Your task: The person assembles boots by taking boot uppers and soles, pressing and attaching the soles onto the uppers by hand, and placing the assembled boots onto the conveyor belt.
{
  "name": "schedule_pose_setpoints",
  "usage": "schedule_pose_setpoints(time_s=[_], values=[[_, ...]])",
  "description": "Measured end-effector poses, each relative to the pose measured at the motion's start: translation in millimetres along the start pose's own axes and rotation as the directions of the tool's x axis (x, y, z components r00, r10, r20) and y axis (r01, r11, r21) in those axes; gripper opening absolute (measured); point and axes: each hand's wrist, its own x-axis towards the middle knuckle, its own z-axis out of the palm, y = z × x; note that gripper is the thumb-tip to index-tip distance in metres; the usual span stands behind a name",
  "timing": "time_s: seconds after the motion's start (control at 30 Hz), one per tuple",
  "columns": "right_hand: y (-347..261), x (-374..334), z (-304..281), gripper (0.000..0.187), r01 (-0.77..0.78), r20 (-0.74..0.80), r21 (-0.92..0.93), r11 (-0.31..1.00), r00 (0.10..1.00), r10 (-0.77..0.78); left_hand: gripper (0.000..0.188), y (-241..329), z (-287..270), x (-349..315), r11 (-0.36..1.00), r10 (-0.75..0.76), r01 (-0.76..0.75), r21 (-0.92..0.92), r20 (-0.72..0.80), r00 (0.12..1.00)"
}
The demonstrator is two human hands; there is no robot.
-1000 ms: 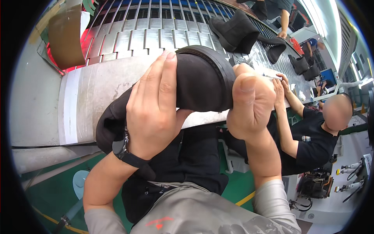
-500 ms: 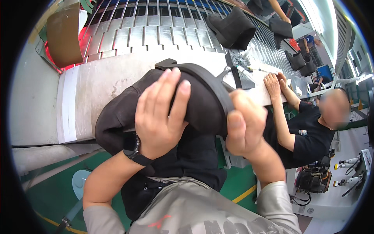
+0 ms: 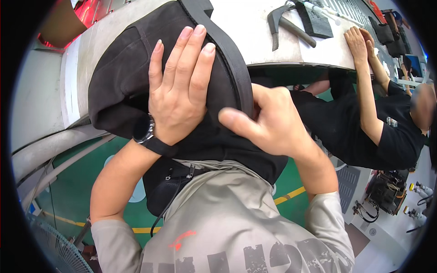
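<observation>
Left of the hammer (image 3: 297, 32) is the matte, dark boot (image 3: 120, 68) with thick black sole (image 3: 230, 50), under my left hand (image 3: 177, 102), fingers spread, and whether my right hand (image 3: 277, 120) pinches its edge I cannot tell.

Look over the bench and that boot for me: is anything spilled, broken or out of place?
Nothing stands out as spilled, broken or out of place. The dark boot, under the left hand, shows no obvious tear, though that hand covers part of it. A hammer lies on the bench beside a black block.
</observation>
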Motion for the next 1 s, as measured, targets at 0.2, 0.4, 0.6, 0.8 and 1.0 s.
schedule_pose_setpoints(time_s=[0.2,0.4,0.6,0.8,1.0], values=[[11,2,4,0.034,-0.002,0.112,0.356,0.934,0.993,-0.040,0.054,7,-1,-5,0.997,-0.063,0.063,-0.041,-0.017,0.998],[15,7,0,0.032,0.075,0.130,0.365,0.928,0.983,-0.130,0.058,-3,2,-5,0.999,-0.045,0.044,-0.023,-0.008,0.999],[17,8,6,0.028,0.184,0.092,0.216,0.959,0.974,-0.208,0.053,2,4,-8,0.998,-0.061,0.061,-0.008,-0.053,0.997],[6,12,-26,0.034,0.164,0.364,0.162,0.973,0.907,-0.213,0.052,3,0,-9,0.995,-0.089,0.088,-0.035,-0.030,0.996],[10,20,-36,0.034,0.191,0.479,0.152,0.970,0.844,-0.242,0.051,3,2,-8,0.993,-0.112,0.110,-0.040,-0.047,0.993]])
